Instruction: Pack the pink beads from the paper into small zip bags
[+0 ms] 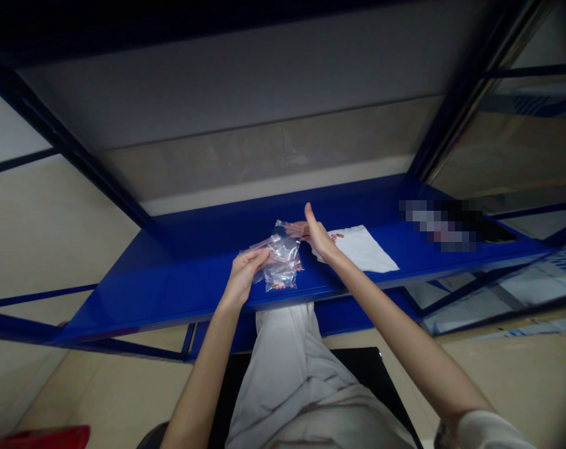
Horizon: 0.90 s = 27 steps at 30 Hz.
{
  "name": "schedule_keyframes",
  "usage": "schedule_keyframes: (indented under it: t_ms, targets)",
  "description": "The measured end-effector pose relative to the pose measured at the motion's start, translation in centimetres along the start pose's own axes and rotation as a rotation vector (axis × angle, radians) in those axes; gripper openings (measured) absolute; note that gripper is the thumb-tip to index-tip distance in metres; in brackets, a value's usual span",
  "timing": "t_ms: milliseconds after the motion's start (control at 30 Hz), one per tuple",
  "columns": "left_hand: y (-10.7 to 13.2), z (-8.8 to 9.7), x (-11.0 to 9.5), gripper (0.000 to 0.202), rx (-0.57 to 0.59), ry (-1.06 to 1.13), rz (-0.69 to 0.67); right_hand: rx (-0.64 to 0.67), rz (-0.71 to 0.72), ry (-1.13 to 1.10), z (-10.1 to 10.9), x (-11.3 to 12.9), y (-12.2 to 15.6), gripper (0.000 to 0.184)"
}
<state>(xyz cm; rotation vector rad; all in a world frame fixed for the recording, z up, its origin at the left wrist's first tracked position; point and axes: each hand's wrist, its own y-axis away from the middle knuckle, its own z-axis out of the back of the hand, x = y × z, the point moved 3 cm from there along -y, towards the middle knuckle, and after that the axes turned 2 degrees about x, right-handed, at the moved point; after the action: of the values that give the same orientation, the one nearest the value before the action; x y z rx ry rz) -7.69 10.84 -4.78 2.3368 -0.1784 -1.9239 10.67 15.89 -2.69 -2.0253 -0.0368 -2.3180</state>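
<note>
My left hand [246, 272] pinches a clear plastic zip bag [286, 254] by its left side, above the front edge of the blue shelf. Small pink and brown pieces, which look like pills [281, 286], lie at the bottom of the bag. More clear plastic shows by my left fingers; whether it is a second bag I cannot tell. My right hand [319, 237] has its thumb stretched up and its fingers reaching left to the top of the bag. Beside it, a white paper sheet [371, 252] lies flat with a few similar pills [339, 236], partly hidden by that hand.
The blue metal shelf [189, 268] spans the view, with blue posts [77, 143] at both sides and a wall behind. A dark flat object [498, 231], partly blurred out, lies at the right end. Something red [53, 436] is on the floor at lower left.
</note>
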Motion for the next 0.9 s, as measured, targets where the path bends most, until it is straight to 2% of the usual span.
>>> schedule_keyframes:
  t_ms: [167, 233, 400, 500, 600, 700, 900]
  targets:
    - [1.0, 0.4, 0.3, 0.032, 0.025, -0.017, 0.012, 0.079, 0.074, 0.111, -0.7, 0.8, 1.0, 0.040]
    - [1.8, 1.3, -0.2, 0.035, 0.029, -0.047, 0.013, 0.105, 0.073, 0.128, -0.8, 0.8, 1.1, 0.036]
    - [3.6, 4.9, -0.8, 0.035, -0.070, -0.030, 0.026, 0.200, 0.088, 0.260, -1.2, 0.4, 1.2, 0.023]
    - [4.3, 5.8, -0.6, 0.037, -0.095, -0.094, 0.060, 0.221, 0.146, 0.398, -1.6, 0.3, 1.3, 0.014]
    - [4.7, 5.4, -0.2, 0.036, -0.075, -0.171, 0.075, 0.220, 0.223, 0.534, -1.9, 0.4, 1.3, 0.011]
    - [4.9, 4.5, 0.1, 0.032, -0.004, -0.234, 0.100, 0.273, 0.277, 0.633, -2.3, 0.4, 1.3, 0.011]
    - [4.6, 3.1, 0.6, 0.026, 0.046, -0.201, 0.150, 0.374, 0.290, 0.713, -2.9, -0.4, 1.2, 0.006]
